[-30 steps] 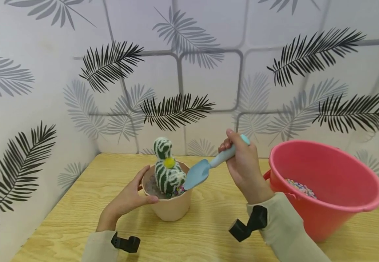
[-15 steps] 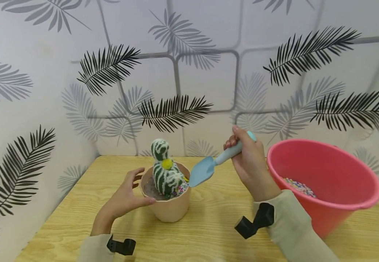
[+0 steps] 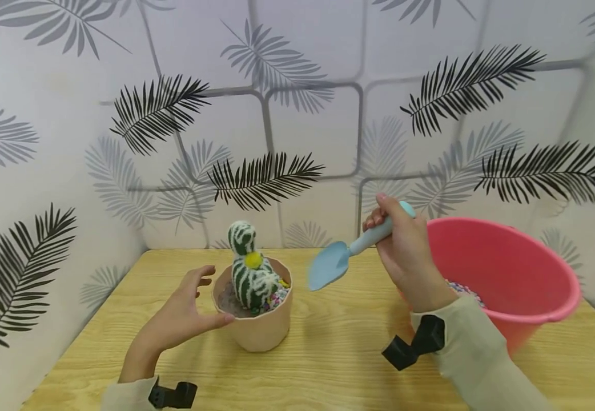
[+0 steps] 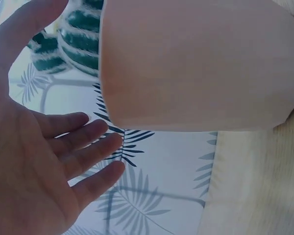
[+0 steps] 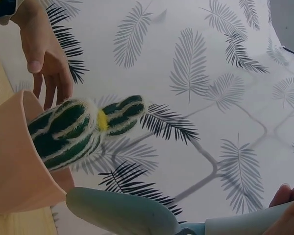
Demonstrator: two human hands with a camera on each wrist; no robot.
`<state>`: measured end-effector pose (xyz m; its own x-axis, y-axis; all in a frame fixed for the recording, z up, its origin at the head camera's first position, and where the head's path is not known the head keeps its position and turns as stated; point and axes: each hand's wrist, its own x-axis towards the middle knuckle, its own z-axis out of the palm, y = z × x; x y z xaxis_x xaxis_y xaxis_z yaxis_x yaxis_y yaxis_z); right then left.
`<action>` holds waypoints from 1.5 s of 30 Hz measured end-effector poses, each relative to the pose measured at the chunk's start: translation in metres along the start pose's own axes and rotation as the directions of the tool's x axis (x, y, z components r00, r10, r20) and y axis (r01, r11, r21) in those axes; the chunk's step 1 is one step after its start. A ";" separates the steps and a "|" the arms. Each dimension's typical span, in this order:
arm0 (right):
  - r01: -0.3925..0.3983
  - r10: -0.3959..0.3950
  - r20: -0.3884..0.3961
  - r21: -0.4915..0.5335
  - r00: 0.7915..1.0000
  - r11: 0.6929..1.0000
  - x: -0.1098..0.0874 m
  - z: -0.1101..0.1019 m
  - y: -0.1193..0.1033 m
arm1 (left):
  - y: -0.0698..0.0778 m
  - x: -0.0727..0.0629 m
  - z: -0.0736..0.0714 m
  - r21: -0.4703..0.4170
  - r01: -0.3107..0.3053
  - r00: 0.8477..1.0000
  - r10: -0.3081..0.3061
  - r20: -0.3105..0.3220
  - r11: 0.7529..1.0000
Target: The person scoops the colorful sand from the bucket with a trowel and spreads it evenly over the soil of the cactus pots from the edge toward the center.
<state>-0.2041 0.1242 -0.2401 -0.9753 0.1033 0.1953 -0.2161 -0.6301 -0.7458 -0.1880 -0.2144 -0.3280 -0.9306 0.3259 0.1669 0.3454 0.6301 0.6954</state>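
Observation:
My right hand (image 3: 405,245) grips the handle of a light-blue garden trowel (image 3: 330,265), its blade in the air just right of the pot. The beige flowerpot (image 3: 261,334) stands upright on the table. In it a green-and-white knitted cactus (image 3: 250,282) with a yellow flower (image 3: 253,260) rises from greyish soil (image 3: 228,299). Colourful pebbles (image 3: 278,298) lie at the cactus's right side. At the pot's left my left hand (image 3: 174,317) is spread, thumb tip at the rim. The left wrist view has its fingers (image 4: 95,159) apart from the pot wall.
A large pink-red bucket (image 3: 508,274) stands at the right, partly behind the right hand, with more pebbles (image 3: 464,290) inside. Both stand on a wood-grain table (image 3: 328,365). A wall with a leaf pattern (image 3: 318,131) closes off the back.
The trowel has moved right, away from the pot's rim, in my right hand. My left hand's fingers have loosened off the pot and drawn left. More pebbles show beside the cactus.

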 end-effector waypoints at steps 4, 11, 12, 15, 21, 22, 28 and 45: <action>-0.020 0.020 0.001 0.014 1.000 1.000 -0.002 -0.005 -0.007 | 0.008 -0.004 0.000 0.010 0.005 1.000 -0.006 0.015 1.000; -0.010 0.010 0.014 -0.009 1.000 1.000 -0.007 -0.015 -0.020 | 0.020 -0.014 0.001 0.066 -0.023 1.000 0.023 -0.007 0.998; -0.007 0.007 0.012 -0.009 1.000 1.000 -0.007 -0.017 -0.021 | 0.022 -0.016 0.000 0.078 -0.022 1.000 0.023 -0.008 0.997; -0.004 0.004 0.009 -0.003 1.000 1.000 -0.007 -0.022 -0.027 | 0.026 -0.020 0.000 0.100 -0.009 1.000 0.010 -0.005 0.995; 0.016 -0.017 0.010 0.022 1.000 1.000 -0.006 -0.036 -0.041 | 0.034 -0.023 0.006 0.117 -0.028 0.999 0.025 0.030 0.993; 0.021 -0.022 0.017 0.028 1.000 0.999 -0.006 -0.039 -0.044 | 0.036 -0.023 0.007 0.128 -0.040 0.999 0.036 0.033 0.991; 0.058 -0.060 0.045 0.046 0.997 0.997 -0.004 -0.051 -0.055 | 0.047 -0.024 0.015 0.164 -0.108 0.994 0.106 0.022 0.981; 0.039 -0.045 0.039 0.142 0.998 0.989 -0.002 -0.076 -0.078 | 0.075 -0.030 0.042 0.196 -0.225 0.972 0.204 0.118 0.954</action>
<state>-0.1889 0.2313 -0.2311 -0.9620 0.1015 0.2535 -0.2453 -0.7288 -0.6392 -0.1293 -0.1476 -0.3102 -0.8192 0.5289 0.2216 0.5626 0.6666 0.4890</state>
